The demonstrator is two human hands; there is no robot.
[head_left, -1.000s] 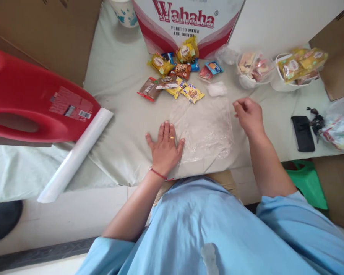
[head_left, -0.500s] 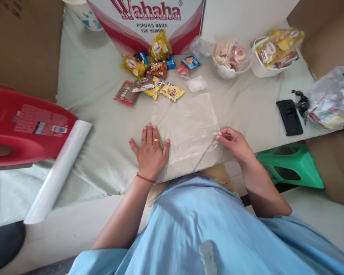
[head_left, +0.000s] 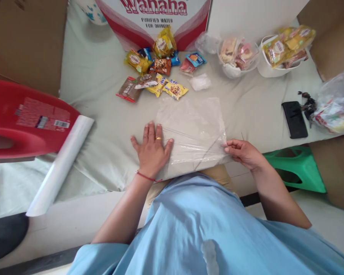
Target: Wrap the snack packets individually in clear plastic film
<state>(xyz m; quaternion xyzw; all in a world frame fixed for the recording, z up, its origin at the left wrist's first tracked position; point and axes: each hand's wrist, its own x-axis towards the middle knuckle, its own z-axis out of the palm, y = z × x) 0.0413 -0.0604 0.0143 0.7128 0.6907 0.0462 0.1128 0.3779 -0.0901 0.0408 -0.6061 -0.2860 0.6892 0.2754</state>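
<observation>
A clear plastic bag (head_left: 193,122) lies flat near the front edge of the cloth-covered table. My left hand (head_left: 153,152) rests palm down with its fingers spread, its thumb side over the bag's left edge. At the opposite side, my right hand (head_left: 242,152) pinches the bag's right edge between thumb and fingers, and the film shows taut creases from one hand to the other. Several wrapped snacks lie beyond the bag, among them a yellow cookie packet (head_left: 175,89) and a brown packet (head_left: 129,89). A crumpled white wrapper (head_left: 200,81) lies to their right.
Behind the snacks stands a Wahaha carton (head_left: 160,26). A clear bowl (head_left: 237,57) and a white tub (head_left: 279,68) hold packets. To the right are a black phone (head_left: 294,120) and a plastic bag of items (head_left: 336,103). A film roll (head_left: 60,166) leans by a red container (head_left: 25,118).
My right hand has moved right and slightly toward me, pulling the edge of the plastic bag with it. The left hand stays pressed on the bag's left side. The view has shifted slightly.
</observation>
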